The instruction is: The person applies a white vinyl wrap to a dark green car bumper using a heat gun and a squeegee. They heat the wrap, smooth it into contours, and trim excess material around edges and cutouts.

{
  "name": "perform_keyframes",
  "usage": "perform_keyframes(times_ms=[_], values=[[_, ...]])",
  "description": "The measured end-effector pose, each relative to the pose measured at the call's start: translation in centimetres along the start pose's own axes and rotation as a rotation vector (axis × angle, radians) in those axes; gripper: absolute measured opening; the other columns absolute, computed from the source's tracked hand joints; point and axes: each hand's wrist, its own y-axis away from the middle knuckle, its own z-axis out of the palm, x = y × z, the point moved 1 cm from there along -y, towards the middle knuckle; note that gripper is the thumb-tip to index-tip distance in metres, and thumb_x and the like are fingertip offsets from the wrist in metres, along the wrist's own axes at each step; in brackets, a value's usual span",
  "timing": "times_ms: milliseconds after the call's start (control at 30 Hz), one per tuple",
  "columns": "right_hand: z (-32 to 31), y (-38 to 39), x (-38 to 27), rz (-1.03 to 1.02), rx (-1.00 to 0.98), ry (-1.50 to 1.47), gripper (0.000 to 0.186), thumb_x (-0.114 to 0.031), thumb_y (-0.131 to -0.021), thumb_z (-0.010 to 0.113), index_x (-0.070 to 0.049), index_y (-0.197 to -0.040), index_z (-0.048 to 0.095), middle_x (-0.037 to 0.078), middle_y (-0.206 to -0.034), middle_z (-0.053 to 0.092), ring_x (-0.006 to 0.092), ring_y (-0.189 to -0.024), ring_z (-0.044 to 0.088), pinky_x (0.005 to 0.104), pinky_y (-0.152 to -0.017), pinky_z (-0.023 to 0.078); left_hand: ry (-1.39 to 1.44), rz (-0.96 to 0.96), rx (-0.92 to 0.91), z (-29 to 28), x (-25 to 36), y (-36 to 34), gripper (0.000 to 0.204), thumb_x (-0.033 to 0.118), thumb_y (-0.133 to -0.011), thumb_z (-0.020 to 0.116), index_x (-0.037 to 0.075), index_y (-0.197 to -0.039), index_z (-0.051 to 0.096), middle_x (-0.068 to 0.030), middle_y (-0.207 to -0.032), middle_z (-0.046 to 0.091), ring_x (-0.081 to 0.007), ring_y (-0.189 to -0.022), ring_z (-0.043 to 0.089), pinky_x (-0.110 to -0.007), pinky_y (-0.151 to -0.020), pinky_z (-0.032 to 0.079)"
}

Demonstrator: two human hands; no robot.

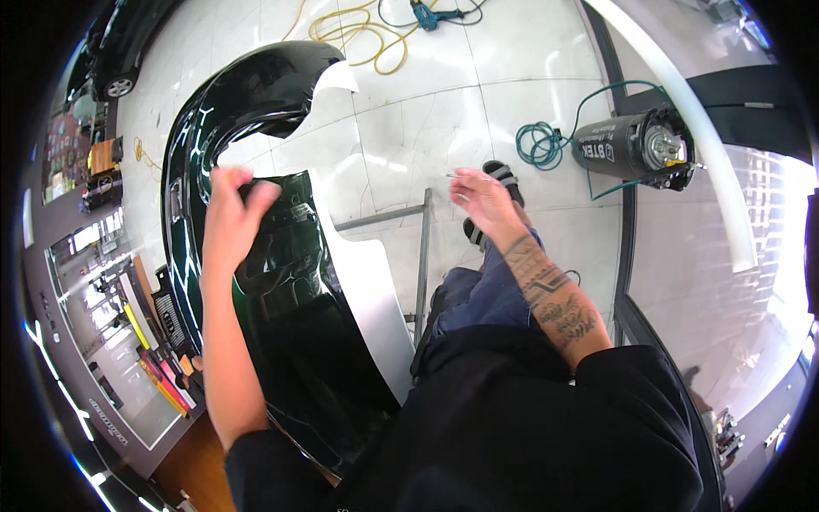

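Observation:
A large glossy dark green car body panel (pixel 286 341), curved like a bumper, lies to my left and in front of me. Its far end bends round in an arch, and a pale strip (pixel 371 282) runs along its right side. Over the panel, beside the inner corner of the arch, is my left hand (pixel 232 209), slightly blurred. Its thumb stands away from its curled fingers, and nothing shows in it. Out to the right, apart from the panel, my right hand (pixel 479 200) pinches a thin silvery tool (pixel 451 176) whose exact kind is too small to make out.
A grey metal stand (pixel 424 247) shows beside the panel, near my legs. On the right are a dark cylindrical tank (pixel 618 149) and a coiled green hose (pixel 543 145). A yellow cord (pixel 363 38) and a teal power tool (pixel 431 15) lie on the tiled floor ahead.

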Motion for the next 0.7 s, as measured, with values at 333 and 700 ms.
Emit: perform_keyframes(times_ms=[333,700], values=[[11.3,9.8,-4.3,-0.004,-0.293,0.094,0.021,-0.015,-0.096,0.060,0.002,-0.108,0.061,0.008,-0.085,0.066,0.0191,-0.083,0.064,0.0336,-0.079,0.052,0.979,-0.190,-0.218,1.9,7.1,16.8,0.028,0.019,-0.103,0.045,-0.003,-0.099,0.061,-0.0067,-0.072,0.060,-0.0146,-0.070,0.062,-0.030,-0.073,0.051],[22.2,17.5,-6.5,-0.158,-0.686,0.365,0.012,-0.007,-0.092,0.064,0.002,-0.101,0.064,0.013,-0.093,0.069,0.0235,-0.087,0.069,0.0405,-0.083,0.057,1.139,-0.090,0.144,-1.7,14.7,17.9,0.021,0.004,-0.090,0.064,-0.009,-0.107,0.068,-0.0177,-0.092,0.074,-0.0198,-0.087,0.072,-0.029,-0.081,0.056]])
